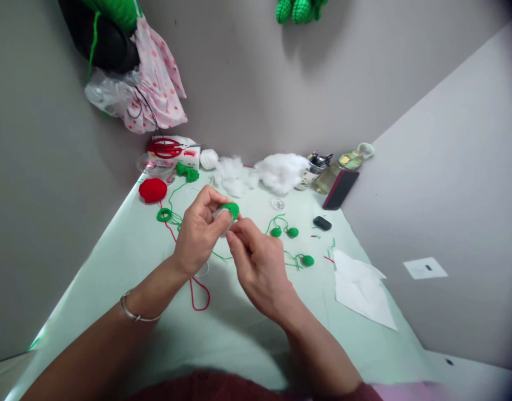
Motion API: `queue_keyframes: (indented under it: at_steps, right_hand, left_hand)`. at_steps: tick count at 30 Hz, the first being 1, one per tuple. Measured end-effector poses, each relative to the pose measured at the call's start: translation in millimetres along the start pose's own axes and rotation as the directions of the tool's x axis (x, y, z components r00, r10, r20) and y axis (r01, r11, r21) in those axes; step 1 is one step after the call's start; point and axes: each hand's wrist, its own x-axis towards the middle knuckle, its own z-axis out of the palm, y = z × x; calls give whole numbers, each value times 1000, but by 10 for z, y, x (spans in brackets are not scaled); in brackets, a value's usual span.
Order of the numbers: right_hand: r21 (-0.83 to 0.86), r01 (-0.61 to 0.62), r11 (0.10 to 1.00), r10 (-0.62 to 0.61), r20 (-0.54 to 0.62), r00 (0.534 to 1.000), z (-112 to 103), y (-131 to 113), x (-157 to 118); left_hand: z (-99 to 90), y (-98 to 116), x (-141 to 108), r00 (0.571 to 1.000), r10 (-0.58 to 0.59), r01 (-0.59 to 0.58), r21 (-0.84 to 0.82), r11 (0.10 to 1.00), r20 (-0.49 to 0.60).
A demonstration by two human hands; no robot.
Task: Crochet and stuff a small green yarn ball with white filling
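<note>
Above the middle of the table, my left hand (pixel 201 229) pinches a small crochet piece (pixel 231 209), green on top with white below, between thumb and fingers. Just to its right is my right hand (pixel 260 262), closed with thumb and forefinger pressed together at the piece's lower edge. Whatever those fingertips hold is too small to make out. Green yarn (pixel 221 257) trails on the cloth beneath the hands, and a loop of red yarn (pixel 201 309) lies below the left wrist. Small green crochet balls (pixel 293 232) with yarn tails rest to the right of my hands.
White stuffing (pixel 281 172) sits along the back, beside a pen cup (pixel 308 177), a bottle (pixel 331 177) and a phone (pixel 340 190). Red scissors (pixel 166 148) and a red yarn ball (pixel 153 190) are at back left. White sheets (pixel 360 287) lie at right near a black case (pixel 322 223).
</note>
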Motion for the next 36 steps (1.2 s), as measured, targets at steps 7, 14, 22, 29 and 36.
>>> queue_keyframes:
  at_steps: [7,14,22,29,36]
  right_hand:
    - [264,-93,960,50,164,985,-276,144,81]
    - [-356,-312,881,359,72,930,-99,782,45]
    - [-460,-352,815,474,181,862,416,1185,100]
    - [-104,-466,879,474,306,826,22,967,-48]
    - [556,-697,452,395,575,716,55,675,-399]
  left_hand:
    - [-146,157,69,991,102,-105,-34,994,-85]
    - [-347,68,-162,977,7,13,93,996,-213]
    - [-354,-323,-490,946,-229,265,138,954,-230]
    - [-331,-479,-580,955,-263,290,226,930,-140]
    - [-315,-588,-654,967,-229,253,292,922,-115]
